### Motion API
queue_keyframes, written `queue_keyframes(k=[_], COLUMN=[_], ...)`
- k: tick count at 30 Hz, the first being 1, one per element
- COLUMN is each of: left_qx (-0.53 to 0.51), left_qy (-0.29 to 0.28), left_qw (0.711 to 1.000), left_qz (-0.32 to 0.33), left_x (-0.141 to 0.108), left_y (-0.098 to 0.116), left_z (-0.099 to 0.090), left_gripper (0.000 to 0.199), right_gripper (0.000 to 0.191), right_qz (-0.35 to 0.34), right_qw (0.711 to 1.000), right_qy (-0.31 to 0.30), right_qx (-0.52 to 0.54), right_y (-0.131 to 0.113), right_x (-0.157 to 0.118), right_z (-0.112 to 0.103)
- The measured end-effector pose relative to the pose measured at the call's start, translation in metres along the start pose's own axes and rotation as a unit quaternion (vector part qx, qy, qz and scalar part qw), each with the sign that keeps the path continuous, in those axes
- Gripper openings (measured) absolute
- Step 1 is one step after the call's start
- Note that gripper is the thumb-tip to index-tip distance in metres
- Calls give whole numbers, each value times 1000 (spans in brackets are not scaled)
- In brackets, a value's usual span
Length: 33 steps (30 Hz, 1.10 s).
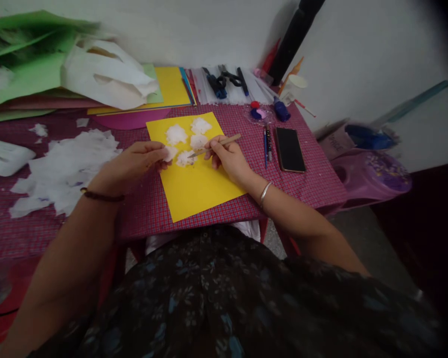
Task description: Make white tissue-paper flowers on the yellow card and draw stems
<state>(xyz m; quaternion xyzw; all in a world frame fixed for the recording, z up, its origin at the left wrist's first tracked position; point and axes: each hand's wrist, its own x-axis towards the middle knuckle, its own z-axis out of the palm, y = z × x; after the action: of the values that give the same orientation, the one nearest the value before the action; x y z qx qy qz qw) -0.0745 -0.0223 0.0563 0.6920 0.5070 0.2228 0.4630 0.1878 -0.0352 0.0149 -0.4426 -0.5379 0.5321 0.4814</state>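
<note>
On the table lies a tilted yellow sheet of paper (197, 194) bearing several ragged white paper tufts (176, 134). My right hand (226, 155) grips a thin wooden stick (227, 141) like a pen, its tip touching or just over the lowest white tuft (185, 158). At the sheet's left edge, my left hand (144, 158) pinches another white paper piece (169, 153) between thumb and fingers. Whether that piece rests on the sheet I cannot tell.
Left of the sheet spreads a pile of torn white paper (70, 164). A phone (290, 149) and two slim pens (268, 144) lie to the right. Scissors (229, 77), coloured sheets (169, 85) and a white bag (106, 74) line the wall. A pink bin (366, 174) stands beyond the right edge.
</note>
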Motion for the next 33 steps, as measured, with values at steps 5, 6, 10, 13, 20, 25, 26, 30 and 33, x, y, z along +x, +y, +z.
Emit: queue_keyframes(k=[5,6,10,13,20,25,26,30,33], left_qx=[146,130,2,-104,-113,-76,-75,-55,-39], left_qy=[101,111,111,101,49,84,93,66,41], left_qw=[983,984,993,988,991,992,992,995,997], left_qz=[42,46,46,56,61,50,50,56,52], left_x=[0,-1,-2,-2,-1,0,0,0,-2], left_y=[3,4,7,10,11,11,13,28,37], left_z=[2,3,9,17,28,27,29,45,56], left_gripper=[32,29,21,28,19,22,23,29,31], right_gripper=[25,25,24,25,22,33,36,40,32], right_qz=[-5,-6,-10,-11,-20,-96,-117,-180,-183], right_qw=[1000,1000,1000,1000,1000,995,993,981,975], right_qy=[-5,-5,-13,-22,-19,-11,-11,-47,-61], right_qx=[-2,-2,8,12,14,9,1,-58,-111], right_y=[1,1,0,-2,-7,-8,-8,-8,-4], right_x=[1,1,0,-1,-4,-8,-9,-14,-14], right_z=[-1,-1,-1,0,0,-1,0,5,7])
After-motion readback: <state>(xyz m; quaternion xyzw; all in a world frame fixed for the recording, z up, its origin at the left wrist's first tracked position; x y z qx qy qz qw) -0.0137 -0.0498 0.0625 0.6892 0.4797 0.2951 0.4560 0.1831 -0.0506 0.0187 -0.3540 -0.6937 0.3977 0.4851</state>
